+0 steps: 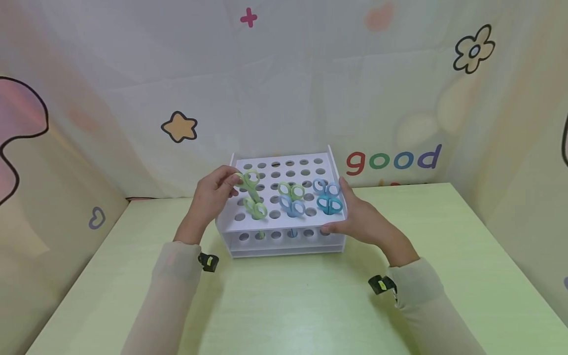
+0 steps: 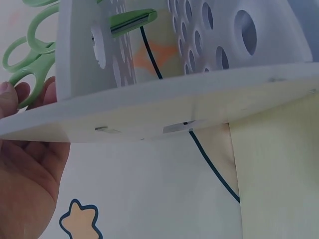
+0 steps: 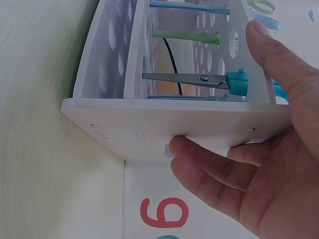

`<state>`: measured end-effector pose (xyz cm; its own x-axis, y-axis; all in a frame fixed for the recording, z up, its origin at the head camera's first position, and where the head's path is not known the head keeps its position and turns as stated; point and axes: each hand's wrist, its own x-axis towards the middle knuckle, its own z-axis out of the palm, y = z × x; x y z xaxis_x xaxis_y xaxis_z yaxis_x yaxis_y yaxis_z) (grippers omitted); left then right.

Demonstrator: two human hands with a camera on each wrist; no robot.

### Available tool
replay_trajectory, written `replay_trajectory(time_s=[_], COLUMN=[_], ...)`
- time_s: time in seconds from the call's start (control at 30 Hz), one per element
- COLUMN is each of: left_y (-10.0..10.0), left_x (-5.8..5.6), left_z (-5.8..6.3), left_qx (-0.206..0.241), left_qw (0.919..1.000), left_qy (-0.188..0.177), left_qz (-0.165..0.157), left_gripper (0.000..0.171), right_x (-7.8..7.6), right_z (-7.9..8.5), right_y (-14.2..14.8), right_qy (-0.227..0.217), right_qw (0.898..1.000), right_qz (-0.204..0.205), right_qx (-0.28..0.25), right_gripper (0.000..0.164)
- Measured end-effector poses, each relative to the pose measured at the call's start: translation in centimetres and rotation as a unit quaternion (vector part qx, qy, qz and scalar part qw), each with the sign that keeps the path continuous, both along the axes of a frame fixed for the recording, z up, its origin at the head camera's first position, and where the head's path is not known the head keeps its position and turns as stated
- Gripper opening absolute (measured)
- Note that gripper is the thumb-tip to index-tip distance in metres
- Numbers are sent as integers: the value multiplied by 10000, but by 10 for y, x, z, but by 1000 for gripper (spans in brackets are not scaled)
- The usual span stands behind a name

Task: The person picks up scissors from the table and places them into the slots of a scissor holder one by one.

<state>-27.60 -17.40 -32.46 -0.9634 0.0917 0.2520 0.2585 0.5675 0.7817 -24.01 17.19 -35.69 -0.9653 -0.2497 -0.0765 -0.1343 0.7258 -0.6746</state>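
My left hand (image 1: 212,195) pinches a handle loop of green scissors (image 1: 251,187) above the left side of a white rack (image 1: 226,224) with rows of round holes. In the left wrist view, thumb and fingers grip that loop; whether the blades sit in a hole is unclear. Another green pair (image 1: 256,209) stands just in front. At the rack's right side, my right hand (image 1: 366,219) holds the frame, thumb on the front edge and fingers against the side panel. Beside it stand light blue scissors (image 1: 326,187) and teal scissors (image 1: 329,204), handles up.
Mid-rack stand more green scissors (image 1: 291,190) and a light blue pair (image 1: 292,205). The rack sits on a pale green table (image 1: 284,301), near the back edge. A printed curtain (image 1: 284,98) hangs behind and at both sides.
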Motion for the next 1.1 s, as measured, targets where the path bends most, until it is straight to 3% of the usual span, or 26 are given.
replay_trajectory(time_s=[0.17,0.4,0.63,1.1], left_y=[0,3,5,7], left_x=[-2,-1,0,-2], left_z=[-2,-3,-6,-9], left_qx=[-193,-787,-1005,-1841], left_qw=[9998,9969,9947,9819], left_qy=[-47,42,188,427], left_qz=[73,91,47,-94], left_gripper=[22,26,28,29], right_x=[0,1,0,0], right_z=[0,0,0,0], right_y=[0,1,1,0], right_qy=[-24,95,155,121], right_qw=[10000,9999,9998,9999], right_qz=[21,60,79,70], right_qx=[-12,-42,-41,34], right_gripper=[133,132,132,133])
